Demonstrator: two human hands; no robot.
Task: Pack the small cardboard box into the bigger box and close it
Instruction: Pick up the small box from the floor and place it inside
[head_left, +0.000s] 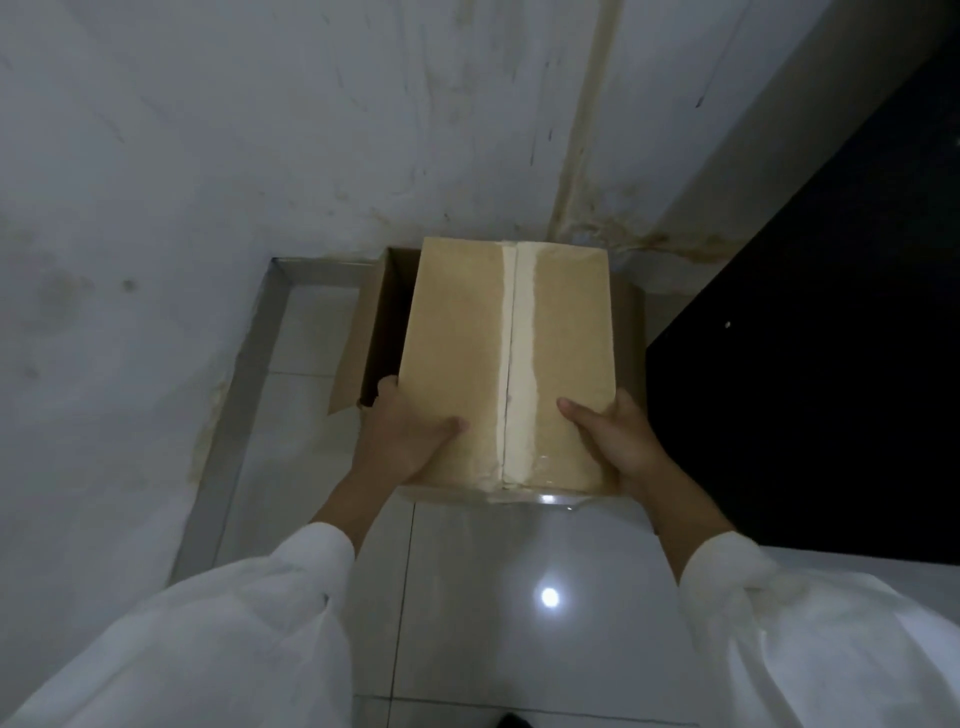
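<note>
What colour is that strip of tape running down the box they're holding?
Whitish, pale cream tape down the middle of the tan small cardboard box, seen in the head view.

— What carries everything here?
— The floor (467, 571), pale glossy tiles.
— And what sits on it?
— The bigger box (382, 322), open, against the wall (208, 130), with a dark cabinet (805, 389) just right of that box.

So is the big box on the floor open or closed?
Open. The big box has a flap sticking out on its left and a dark inside showing, while both hands hold the small taped box over it.
</note>
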